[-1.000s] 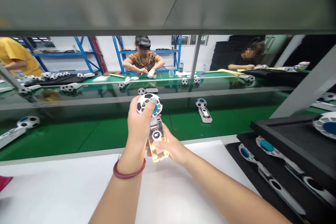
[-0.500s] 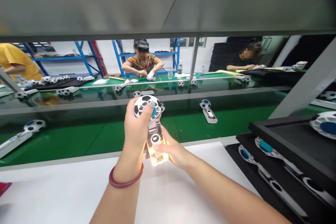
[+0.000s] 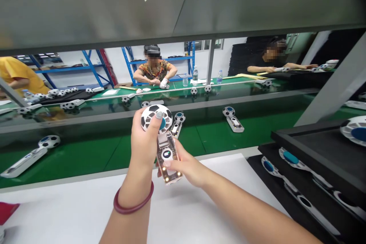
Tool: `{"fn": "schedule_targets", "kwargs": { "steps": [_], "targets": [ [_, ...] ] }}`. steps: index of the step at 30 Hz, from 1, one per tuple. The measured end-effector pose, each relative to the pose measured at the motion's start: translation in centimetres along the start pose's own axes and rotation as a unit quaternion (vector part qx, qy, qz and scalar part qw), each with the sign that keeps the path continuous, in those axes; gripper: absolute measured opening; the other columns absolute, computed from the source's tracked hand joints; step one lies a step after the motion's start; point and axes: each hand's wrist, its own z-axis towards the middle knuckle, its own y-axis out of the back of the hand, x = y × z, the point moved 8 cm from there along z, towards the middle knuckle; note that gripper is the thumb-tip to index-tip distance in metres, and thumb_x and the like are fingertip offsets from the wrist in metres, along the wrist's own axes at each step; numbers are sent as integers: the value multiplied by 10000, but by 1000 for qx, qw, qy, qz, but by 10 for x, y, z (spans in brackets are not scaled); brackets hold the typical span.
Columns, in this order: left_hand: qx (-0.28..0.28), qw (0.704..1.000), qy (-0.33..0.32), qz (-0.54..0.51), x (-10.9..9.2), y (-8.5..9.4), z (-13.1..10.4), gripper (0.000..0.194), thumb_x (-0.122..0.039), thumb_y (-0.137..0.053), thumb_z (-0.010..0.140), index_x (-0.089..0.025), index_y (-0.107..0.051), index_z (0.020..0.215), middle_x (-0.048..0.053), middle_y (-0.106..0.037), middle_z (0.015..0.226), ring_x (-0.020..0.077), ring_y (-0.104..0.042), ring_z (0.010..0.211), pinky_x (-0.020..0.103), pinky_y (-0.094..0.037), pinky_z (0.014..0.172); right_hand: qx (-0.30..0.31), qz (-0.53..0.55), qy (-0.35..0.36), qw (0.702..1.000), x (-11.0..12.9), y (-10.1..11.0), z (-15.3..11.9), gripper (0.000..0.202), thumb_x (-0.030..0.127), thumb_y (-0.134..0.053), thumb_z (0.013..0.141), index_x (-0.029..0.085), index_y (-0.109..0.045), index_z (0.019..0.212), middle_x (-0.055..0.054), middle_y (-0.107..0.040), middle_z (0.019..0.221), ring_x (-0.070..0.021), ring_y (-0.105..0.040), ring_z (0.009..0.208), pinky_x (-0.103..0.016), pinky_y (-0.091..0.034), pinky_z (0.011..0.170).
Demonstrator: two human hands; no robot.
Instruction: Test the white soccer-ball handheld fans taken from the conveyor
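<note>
Green conveyor [image 3: 85, 152], blue shelving [image 3: 97, 61] (by white wall [image 3: 120, 65]).

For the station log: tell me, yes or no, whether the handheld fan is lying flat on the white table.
No: the handheld fan is held above the white table by the left hand and right hand.

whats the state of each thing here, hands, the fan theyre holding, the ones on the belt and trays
left hand: gripping the football-pattern fan head, thumb on top
right hand: holding the handle, thumb on its front
handheld fan: upright, display and lower lights lit
fans on green belt: lying flat, apart
black trays: stacked, fan parts inside
</note>
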Motion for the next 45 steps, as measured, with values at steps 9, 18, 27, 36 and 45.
{"fn": "schedule_targets", "kwargs": {
  "steps": [9, 18, 27, 36, 45],
  "targets": [
    [20, 1000, 4, -9, -4, -1, 0, 359, -500, -641, 713, -221, -557, 924, -18, -601, 773, 154, -601, 707, 232, -475, 642, 46, -5, -5, 999, 0, -8, -5, 733, 278, -695, 702, 310, -245, 1279, -5, -544, 966, -131, -602, 736, -290, -483, 665],
    [30, 997, 24, -65, 5, -4, 2, 418, -514, -634, 725, -273, -506, 1042, -7, -624, 880, 165, -631, 748, 234, -508, 631, 18, -14, 6, 1000, 1, -7, -4, 684, 254, -674, 695, 287, -272, 1247, 2, -535, 939, -136, -581, 721, -301, -477, 664],
    [260, 937, 217, -90, 32, -42, -20, 430, -490, -632, 734, -169, -588, 1017, 88, -664, 915, 217, -640, 677, 285, -527, 507, -22, 18, 80, 996, 9, 7, 1, 691, 258, -660, 703, 268, -261, 1267, -8, -565, 916, -163, -594, 725, -331, -481, 678],
    [348, 905, 210, -129, 28, -47, -25, 254, -375, -625, 769, -168, -657, 913, 56, -676, 873, 116, -563, 446, 252, -487, 475, 17, 13, 90, 996, 15, 4, 2, 723, 267, -684, 680, 252, -269, 1272, -2, -577, 839, -165, -596, 675, -313, -480, 617],
    [411, 879, 232, -73, 16, -41, -34, 287, -383, -674, 702, -166, -663, 889, 89, -677, 943, 273, -631, 868, 314, -535, 674, 108, -19, 61, 992, 12, -7, -6, 658, 310, -698, 701, 250, -334, 1245, 0, -587, 783, -159, -586, 656, -300, -481, 589]
  ]
}}
